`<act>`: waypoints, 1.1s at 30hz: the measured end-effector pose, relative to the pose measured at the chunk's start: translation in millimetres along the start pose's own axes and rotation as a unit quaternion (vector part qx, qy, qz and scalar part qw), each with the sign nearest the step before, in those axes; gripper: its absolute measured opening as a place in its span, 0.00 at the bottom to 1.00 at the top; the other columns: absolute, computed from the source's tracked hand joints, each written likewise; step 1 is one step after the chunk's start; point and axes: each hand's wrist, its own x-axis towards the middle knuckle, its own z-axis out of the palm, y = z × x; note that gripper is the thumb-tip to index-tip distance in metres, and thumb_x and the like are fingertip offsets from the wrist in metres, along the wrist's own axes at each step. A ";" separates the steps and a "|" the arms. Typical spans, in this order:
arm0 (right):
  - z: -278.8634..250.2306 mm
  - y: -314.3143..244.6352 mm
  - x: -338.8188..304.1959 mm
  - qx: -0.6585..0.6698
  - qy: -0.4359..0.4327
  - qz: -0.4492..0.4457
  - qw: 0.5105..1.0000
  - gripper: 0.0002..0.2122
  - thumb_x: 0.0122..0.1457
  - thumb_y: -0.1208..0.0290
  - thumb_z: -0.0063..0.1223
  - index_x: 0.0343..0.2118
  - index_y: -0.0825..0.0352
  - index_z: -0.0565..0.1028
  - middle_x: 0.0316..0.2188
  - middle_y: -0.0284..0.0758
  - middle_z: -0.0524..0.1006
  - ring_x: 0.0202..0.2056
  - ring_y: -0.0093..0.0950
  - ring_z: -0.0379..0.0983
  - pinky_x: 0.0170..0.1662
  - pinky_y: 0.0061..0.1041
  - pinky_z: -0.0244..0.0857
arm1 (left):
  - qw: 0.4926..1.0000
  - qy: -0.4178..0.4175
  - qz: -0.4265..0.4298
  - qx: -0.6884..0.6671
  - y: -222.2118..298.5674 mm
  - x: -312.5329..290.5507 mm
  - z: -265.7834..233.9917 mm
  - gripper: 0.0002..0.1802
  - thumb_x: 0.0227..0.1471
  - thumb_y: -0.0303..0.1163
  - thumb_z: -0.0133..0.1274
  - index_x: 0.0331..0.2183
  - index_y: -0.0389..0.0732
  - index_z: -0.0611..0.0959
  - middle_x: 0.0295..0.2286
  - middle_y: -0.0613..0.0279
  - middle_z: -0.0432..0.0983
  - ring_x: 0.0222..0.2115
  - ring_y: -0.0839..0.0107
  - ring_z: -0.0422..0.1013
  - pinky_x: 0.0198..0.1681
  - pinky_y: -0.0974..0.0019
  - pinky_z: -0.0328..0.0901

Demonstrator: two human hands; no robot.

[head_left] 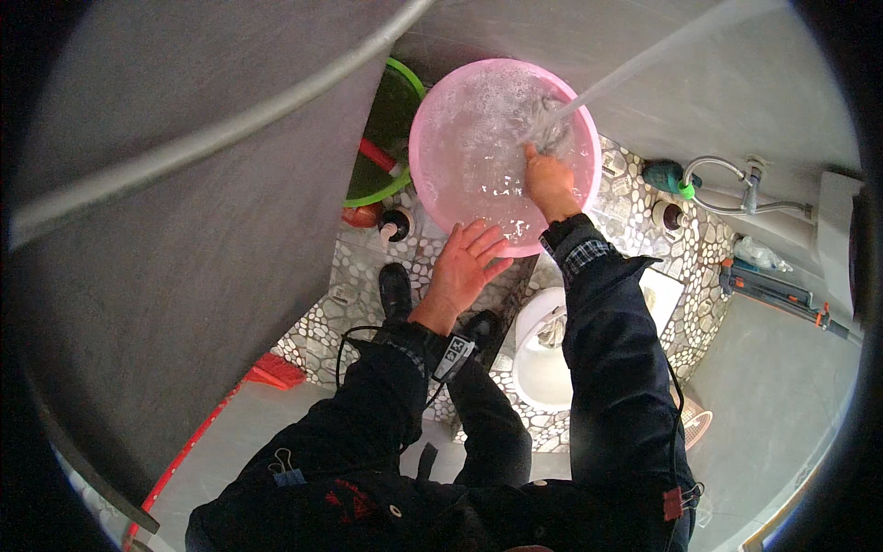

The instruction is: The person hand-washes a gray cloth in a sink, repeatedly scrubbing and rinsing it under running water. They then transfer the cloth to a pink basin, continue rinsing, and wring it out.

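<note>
A round pink basin (417, 166) of foamy water stands on the pebble-patterned floor ahead of me. From the upper right a pale, straight streak (644, 63), which looks like a water jet, reaches the basin's right side. Where it meets the water there is a greyish, churned patch (549, 133); whether cloth lies in it I cannot tell. My right hand (550, 181) is over the basin's right part, just beside that patch, its fingertips mostly hidden at the water. My left hand (463, 270) is by the basin's near rim, fingers spread and holding nothing.
A green tub (372, 196) with a red-handled thing stands left of the basin, beside a dark pump bottle (395, 225). A white toilet (543, 373) is near my right arm. Right are a wall tap (751, 189), a brown bottle (671, 217) and a folded grey-orange tool (774, 296).
</note>
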 end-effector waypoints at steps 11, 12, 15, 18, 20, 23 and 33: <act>-31.4 28.5 -37.5 0.700 0.038 0.069 0.710 0.09 0.58 0.72 0.42 0.27 0.70 0.74 0.21 0.35 0.73 0.22 0.24 0.69 0.25 0.23 0.63 | 1.000 0.020 0.004 0.015 -3.0 3.3 -0.1 0.32 0.58 0.53 0.36 0.55 0.41 0.60 0.57 0.51 0.52 0.57 0.53 0.52 0.57 0.44 0.52; -50.4 33.3 -51.0 0.790 0.038 0.054 0.610 0.08 0.59 0.75 0.40 0.28 0.69 0.71 0.20 0.32 0.70 0.22 0.23 0.67 0.26 0.22 0.64 | 1.000 0.013 0.007 0.012 -4.0 3.9 -0.1 0.32 0.58 0.53 0.37 0.56 0.42 0.59 0.58 0.51 0.50 0.58 0.53 0.50 0.57 0.44 0.51; -103.9 31.5 -95.5 0.872 0.013 -0.061 0.486 0.07 0.59 0.75 0.39 0.29 0.70 0.70 0.21 0.31 0.69 0.22 0.24 0.66 0.29 0.24 0.64 | 1.000 0.005 0.007 -0.003 -5.8 6.3 0.8 0.33 0.57 0.55 0.38 0.57 0.46 0.56 0.60 0.51 0.44 0.60 0.52 0.45 0.58 0.42 0.48; -144.9 20.4 -143.0 0.894 0.004 -0.055 0.445 0.07 0.59 0.73 0.38 0.32 0.69 0.70 0.23 0.30 0.69 0.25 0.21 0.65 0.32 0.24 0.64 | 0.999 -0.005 -0.005 -0.046 -7.3 8.4 4.5 0.31 0.57 0.56 0.37 0.58 0.53 0.56 0.61 0.50 0.37 0.61 0.49 0.38 0.59 0.38 0.43; -164.7 14.6 -172.9 0.909 -0.007 -0.068 0.411 0.08 0.58 0.73 0.38 0.34 0.69 0.69 0.24 0.29 0.69 0.26 0.20 0.64 0.32 0.23 0.61 | 0.997 -0.030 -0.001 -0.070 -9.1 9.0 8.6 0.31 0.57 0.56 0.36 0.57 0.53 0.57 0.61 0.50 0.39 0.61 0.49 0.39 0.59 0.38 0.42; -178.6 11.5 -196.6 0.919 -0.022 -0.095 0.382 0.10 0.56 0.72 0.36 0.36 0.70 0.69 0.24 0.30 0.69 0.26 0.21 0.64 0.31 0.23 0.59 | 0.993 -0.066 -0.008 -0.100 -12.3 10.1 14.9 0.29 0.57 0.56 0.35 0.56 0.53 0.59 0.60 0.51 0.42 0.61 0.49 0.40 0.58 0.37 0.42; -92.2 35.1 -119.3 0.494 0.181 -0.031 0.850 0.09 0.53 0.72 0.41 0.29 0.73 0.72 0.22 0.37 0.72 0.26 0.28 0.68 0.31 0.24 0.61 | 0.993 -0.114 0.040 -0.016 -6.7 15.3 10.4 0.31 0.60 0.50 0.35 0.60 0.52 0.51 0.62 0.63 0.33 0.62 0.55 0.35 0.60 0.40 0.40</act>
